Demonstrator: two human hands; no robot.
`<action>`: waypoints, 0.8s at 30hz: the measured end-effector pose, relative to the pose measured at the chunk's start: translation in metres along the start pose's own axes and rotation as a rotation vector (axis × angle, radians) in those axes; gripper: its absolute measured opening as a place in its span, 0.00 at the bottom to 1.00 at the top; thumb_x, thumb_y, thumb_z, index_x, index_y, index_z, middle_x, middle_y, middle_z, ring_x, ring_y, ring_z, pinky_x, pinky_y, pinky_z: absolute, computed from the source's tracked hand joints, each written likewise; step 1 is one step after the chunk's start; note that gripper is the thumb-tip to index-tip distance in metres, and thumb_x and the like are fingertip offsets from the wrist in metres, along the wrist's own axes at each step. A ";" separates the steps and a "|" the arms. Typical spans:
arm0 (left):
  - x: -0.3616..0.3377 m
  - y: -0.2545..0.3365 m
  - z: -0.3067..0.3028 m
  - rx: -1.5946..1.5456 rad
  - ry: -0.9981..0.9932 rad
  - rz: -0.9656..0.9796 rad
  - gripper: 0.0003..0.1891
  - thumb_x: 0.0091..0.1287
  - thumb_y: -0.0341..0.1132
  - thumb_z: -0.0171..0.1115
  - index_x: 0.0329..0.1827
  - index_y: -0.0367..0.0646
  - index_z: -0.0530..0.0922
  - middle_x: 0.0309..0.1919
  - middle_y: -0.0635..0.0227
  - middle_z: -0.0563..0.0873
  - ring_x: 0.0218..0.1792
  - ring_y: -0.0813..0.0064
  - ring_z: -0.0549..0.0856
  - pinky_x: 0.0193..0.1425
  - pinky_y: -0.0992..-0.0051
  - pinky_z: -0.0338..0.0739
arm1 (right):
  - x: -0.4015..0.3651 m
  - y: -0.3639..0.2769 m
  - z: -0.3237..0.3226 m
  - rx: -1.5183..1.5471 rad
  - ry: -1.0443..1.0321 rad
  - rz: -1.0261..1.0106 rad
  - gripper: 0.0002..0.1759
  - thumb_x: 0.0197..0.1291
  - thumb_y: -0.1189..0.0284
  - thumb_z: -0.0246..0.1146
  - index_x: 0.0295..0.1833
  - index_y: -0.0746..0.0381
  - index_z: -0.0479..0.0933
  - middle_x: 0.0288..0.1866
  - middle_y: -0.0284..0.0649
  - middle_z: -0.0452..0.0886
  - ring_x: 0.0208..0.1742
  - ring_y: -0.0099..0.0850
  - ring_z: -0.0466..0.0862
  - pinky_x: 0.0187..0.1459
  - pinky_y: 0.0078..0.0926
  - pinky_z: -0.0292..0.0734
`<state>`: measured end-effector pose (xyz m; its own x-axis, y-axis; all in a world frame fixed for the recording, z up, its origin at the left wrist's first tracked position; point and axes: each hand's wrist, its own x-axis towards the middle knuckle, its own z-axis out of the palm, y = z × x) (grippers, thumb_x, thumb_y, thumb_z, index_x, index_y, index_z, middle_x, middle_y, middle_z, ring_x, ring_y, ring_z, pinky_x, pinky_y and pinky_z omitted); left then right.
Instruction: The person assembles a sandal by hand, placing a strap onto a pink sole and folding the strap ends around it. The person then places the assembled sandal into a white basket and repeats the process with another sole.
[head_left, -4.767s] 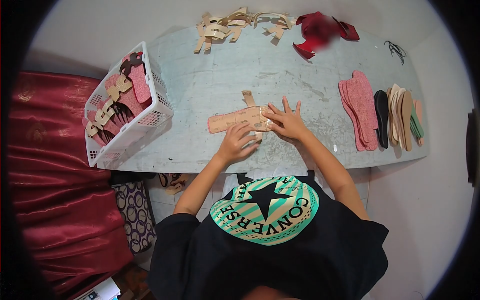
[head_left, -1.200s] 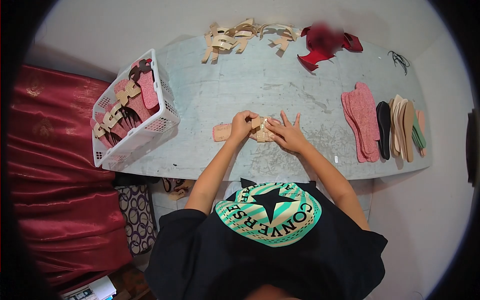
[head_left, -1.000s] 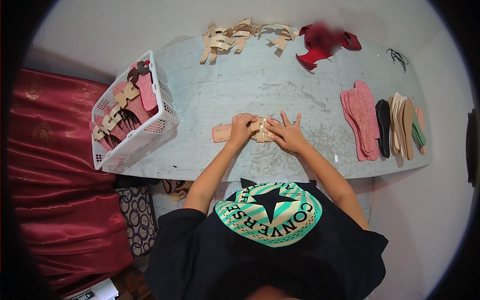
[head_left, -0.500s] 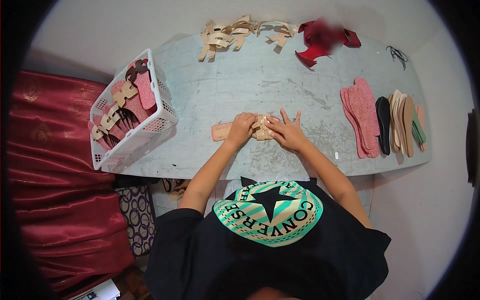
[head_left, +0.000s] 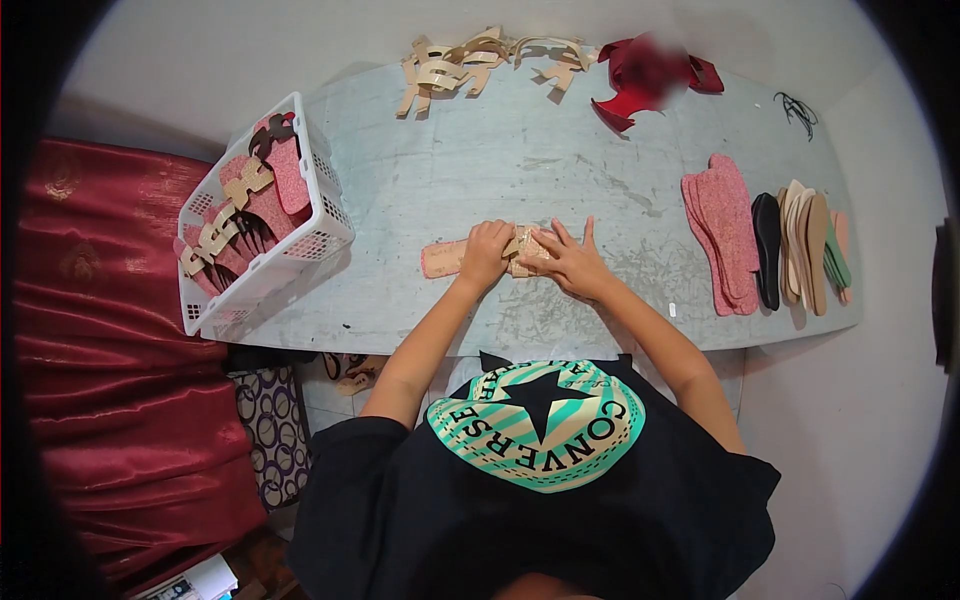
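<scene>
A slipper lies sideways on the table, made of a pink-edged sole (head_left: 441, 260) with a beige top and a gold woven strap (head_left: 526, 250) across it. My left hand (head_left: 487, 254) is closed over the middle of the slipper, its curled fingertips at the left edge of the strap. From the other side, my right hand (head_left: 572, 264) rests on the strap's right part with some fingers stretched flat on it. Its other fingers are spread upward and touch nothing. The right end of the sole is mostly hidden under this hand.
On the left, a white plastic basket (head_left: 325, 215) holds several slippers. Beige straps (head_left: 440, 75) and red pieces (head_left: 640, 80) lie along the back. To the right are stacked pink soles (head_left: 722, 235), a black sole (head_left: 766, 250), beige soles (head_left: 818, 250) and green ones (head_left: 836, 258).
My left hand has shifted slightly right and curls more tightly at the strap. More of the strap's gold face shows beside my right fingers. The slipper stays in nearly the same place.
</scene>
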<state>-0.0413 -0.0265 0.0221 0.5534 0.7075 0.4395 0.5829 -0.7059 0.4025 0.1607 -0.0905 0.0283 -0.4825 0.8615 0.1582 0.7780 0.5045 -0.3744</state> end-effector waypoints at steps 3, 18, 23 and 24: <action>-0.001 -0.001 0.002 0.000 -0.008 -0.011 0.17 0.49 0.25 0.61 0.45 0.38 0.76 0.35 0.65 0.78 0.40 0.63 0.76 0.47 0.65 0.68 | 0.002 -0.002 -0.004 -0.016 -0.046 -0.063 0.21 0.63 0.64 0.50 0.57 0.26 0.72 0.72 0.37 0.58 0.74 0.47 0.51 0.62 0.75 0.25; -0.025 0.003 -0.009 -0.023 -0.150 0.042 0.25 0.62 0.37 0.59 0.59 0.31 0.67 0.62 0.51 0.70 0.63 0.54 0.68 0.66 0.60 0.61 | 0.004 0.001 0.006 -0.070 0.001 0.002 0.18 0.63 0.60 0.49 0.55 0.28 0.74 0.71 0.33 0.61 0.74 0.43 0.53 0.63 0.73 0.24; -0.025 0.014 -0.019 -0.082 -0.244 0.006 0.39 0.59 0.46 0.62 0.66 0.29 0.59 0.68 0.48 0.60 0.68 0.52 0.60 0.71 0.59 0.53 | 0.003 0.000 0.005 -0.045 -0.038 0.021 0.19 0.63 0.61 0.50 0.56 0.28 0.73 0.72 0.31 0.58 0.75 0.43 0.49 0.63 0.74 0.25; -0.026 0.014 -0.018 -0.082 -0.242 0.004 0.39 0.59 0.46 0.62 0.66 0.29 0.59 0.68 0.48 0.60 0.68 0.52 0.60 0.71 0.59 0.53 | 0.004 0.000 0.005 -0.042 -0.043 0.028 0.19 0.63 0.61 0.50 0.56 0.28 0.73 0.72 0.31 0.58 0.75 0.43 0.49 0.63 0.74 0.25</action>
<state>-0.0582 -0.0550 0.0305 0.6872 0.6855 0.2403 0.5362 -0.7019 0.4690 0.1571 -0.0876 0.0241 -0.4765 0.8725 0.1082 0.8073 0.4829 -0.3392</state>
